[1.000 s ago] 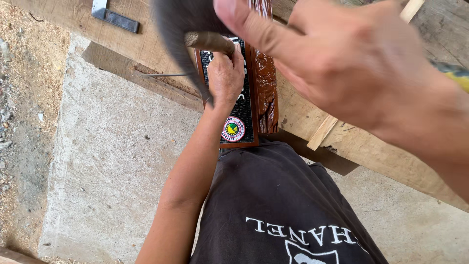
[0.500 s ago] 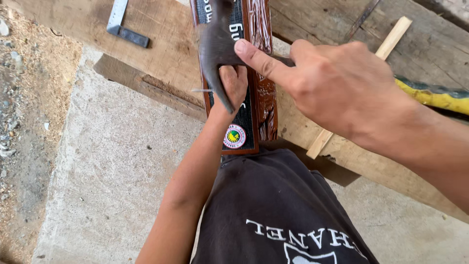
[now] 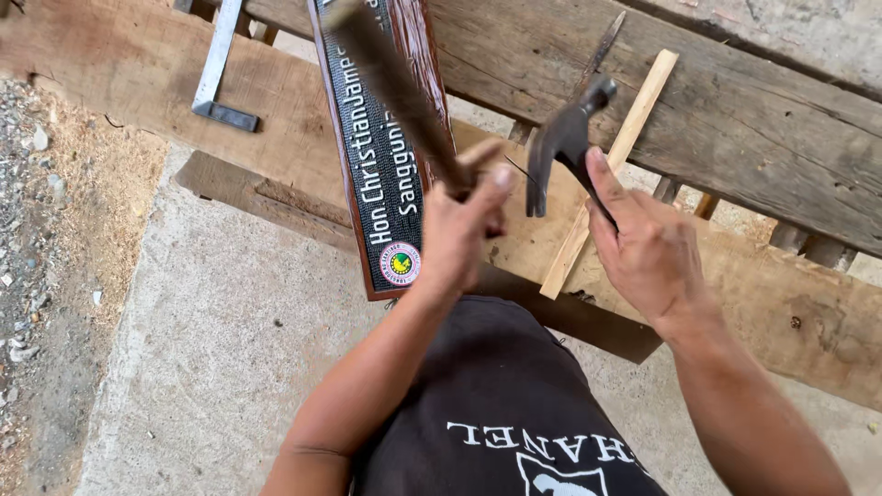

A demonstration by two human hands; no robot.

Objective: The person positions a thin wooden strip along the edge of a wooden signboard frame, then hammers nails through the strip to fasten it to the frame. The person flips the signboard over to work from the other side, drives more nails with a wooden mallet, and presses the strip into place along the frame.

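Observation:
My left hand (image 3: 464,234) is closed around the lower end of a dark brown stick (image 3: 390,87), which is blurred and slants up to the left over a name plaque (image 3: 381,174) with a red-brown wooden frame. A thin nail (image 3: 516,170) shows beside its thumb. My right hand (image 3: 643,253) grips the handle of a claw hammer (image 3: 560,142). The hammer's dark head hangs just right of my left hand, above the plank. A pale wooden strip (image 3: 634,119) lies slanted under the hammer.
Rough wooden planks (image 3: 735,110) form a bench across the top. A metal square (image 3: 216,83) lies on the left plank. Below are a concrete slab (image 3: 211,367), gravel at far left, and my dark shirt (image 3: 496,413).
My right hand with the hammer has dropped away from the camera and swung right, off the plaque. My left hand has shifted right and now holds the stick raised.

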